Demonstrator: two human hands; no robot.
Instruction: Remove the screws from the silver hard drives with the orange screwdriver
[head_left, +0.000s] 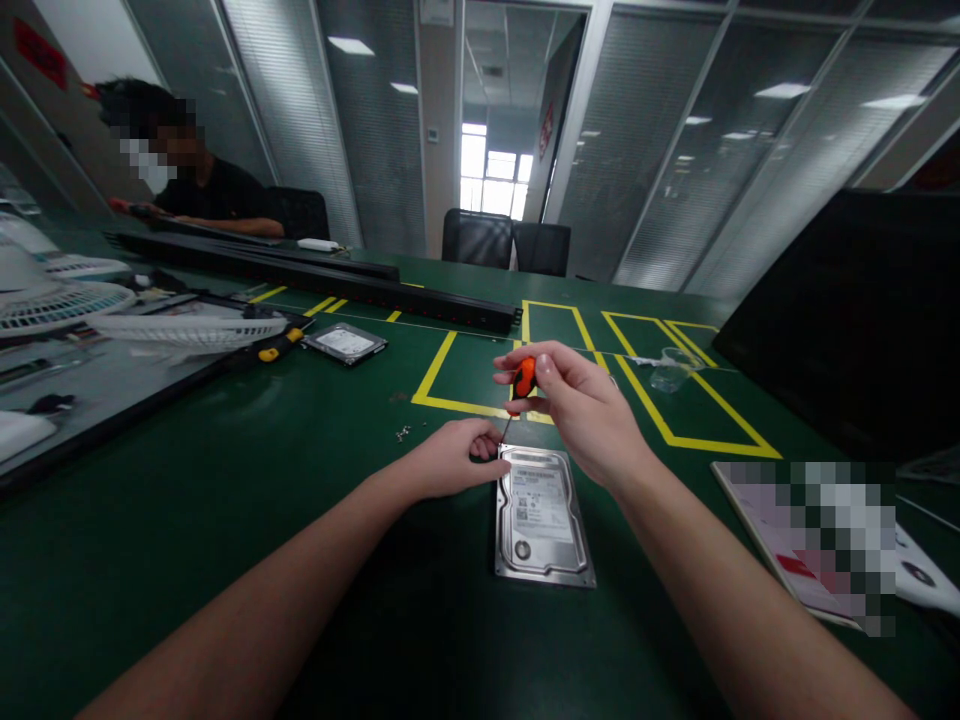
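Note:
A silver hard drive [543,520] with a white label lies flat on the green table in front of me. My left hand [450,458] is at its far left corner, thumb on the edge and the other fingers curled beside it. Above that same corner, my right hand [589,405] grips a screwdriver [524,378] by its orange and black handle. Its thin shaft slants down to the corner between my hands; the exact tip contact is too small to make out. Several tiny screws [405,433] lie loose to the left of my left hand.
A second drive [346,343] and a yellow-handled cutter [281,346] lie at the left, beside white fan parts [187,328]. Long black bars [360,285] cross the back. To the right are a clear cup [670,375], a booklet [780,540] and a black screen [855,330]. Another person [202,180] sits far left.

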